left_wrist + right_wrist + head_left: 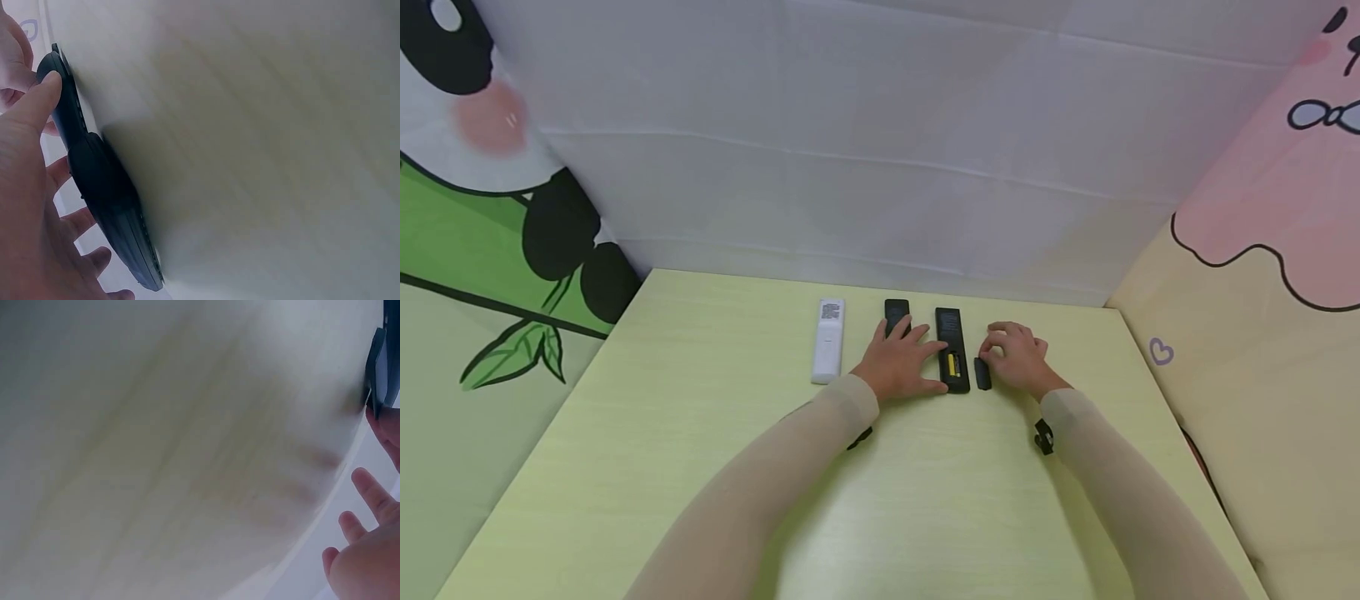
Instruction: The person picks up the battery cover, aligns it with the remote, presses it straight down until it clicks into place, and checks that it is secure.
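A black remote control (951, 325) lies face down with its battery compartment uncovered and yellow batteries (953, 365) showing inside. My left hand (898, 365) spreads its fingers beside it, the thumb and a fingertip touching its left side. The left wrist view shows the thumb (51, 87) against a dark remote. Just right of the remote, my right hand (1015, 358) pinches the small black battery cover (982, 374) at its upper end. In the right wrist view the cover (378, 372) stands at the fingertips, with the other fingers held apart. A second black remote (897, 312) is partly hidden behind my left hand.
A white remote (828, 342) lies face down left of my left hand. The pale wooden table (700, 400) meets a white cloth backdrop (865, 167) at the back. Side panels with cartoon prints stand left and right.
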The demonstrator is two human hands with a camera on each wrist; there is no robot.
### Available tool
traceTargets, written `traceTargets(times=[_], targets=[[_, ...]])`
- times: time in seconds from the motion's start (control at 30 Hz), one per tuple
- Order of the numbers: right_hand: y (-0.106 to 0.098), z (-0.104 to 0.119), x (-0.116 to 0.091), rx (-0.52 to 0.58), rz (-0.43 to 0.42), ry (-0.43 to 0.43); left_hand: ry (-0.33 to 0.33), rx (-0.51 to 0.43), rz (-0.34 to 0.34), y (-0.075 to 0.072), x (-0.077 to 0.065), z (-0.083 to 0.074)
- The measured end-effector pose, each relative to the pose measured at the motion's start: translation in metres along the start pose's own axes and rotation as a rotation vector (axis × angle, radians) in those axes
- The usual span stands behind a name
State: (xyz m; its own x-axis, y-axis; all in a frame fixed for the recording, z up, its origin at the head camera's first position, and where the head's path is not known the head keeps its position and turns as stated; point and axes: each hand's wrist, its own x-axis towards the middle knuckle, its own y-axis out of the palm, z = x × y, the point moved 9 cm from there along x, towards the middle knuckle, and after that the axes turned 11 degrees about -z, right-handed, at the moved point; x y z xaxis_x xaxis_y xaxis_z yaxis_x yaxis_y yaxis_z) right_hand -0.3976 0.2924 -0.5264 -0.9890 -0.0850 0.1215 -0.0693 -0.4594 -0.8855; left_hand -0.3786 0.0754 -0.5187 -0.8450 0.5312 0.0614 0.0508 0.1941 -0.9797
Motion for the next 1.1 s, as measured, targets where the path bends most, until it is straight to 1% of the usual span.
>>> traceTargets(times=[0.1, 0.23, 0.47, 0.63, 0.83, 1.1], targets=[[-0.003, -0.001, 0.003, 0.0, -0.014, 0.007, -0.003, -0.009, -0.003, 0.0, 0.001, 0.0], [-0.01, 0.001, 0.007, 0.03, -0.046, 0.004, -0.01, -0.015, 0.001, 0.001, 0.001, 0.001], [-0.021, 0.02, 0.006, 0.087, -0.112, -0.03, -0.008, -0.003, 0.012, 0.002, 0.002, 0.001], [-0.019, 0.031, 0.006, 0.086, -0.133, -0.058, -0.004, 0.011, 0.014, 0.002, 0.001, 0.0], [-0.014, 0.042, 0.007, 0.076, -0.143, -0.088, -0.006, 0.006, 0.011, 0.001, 0.001, 0.0], [-0.006, 0.05, 0.006, 0.088, -0.125, -0.095, 0.003, 0.025, 0.012, 0.0, 0.0, 0.0]])
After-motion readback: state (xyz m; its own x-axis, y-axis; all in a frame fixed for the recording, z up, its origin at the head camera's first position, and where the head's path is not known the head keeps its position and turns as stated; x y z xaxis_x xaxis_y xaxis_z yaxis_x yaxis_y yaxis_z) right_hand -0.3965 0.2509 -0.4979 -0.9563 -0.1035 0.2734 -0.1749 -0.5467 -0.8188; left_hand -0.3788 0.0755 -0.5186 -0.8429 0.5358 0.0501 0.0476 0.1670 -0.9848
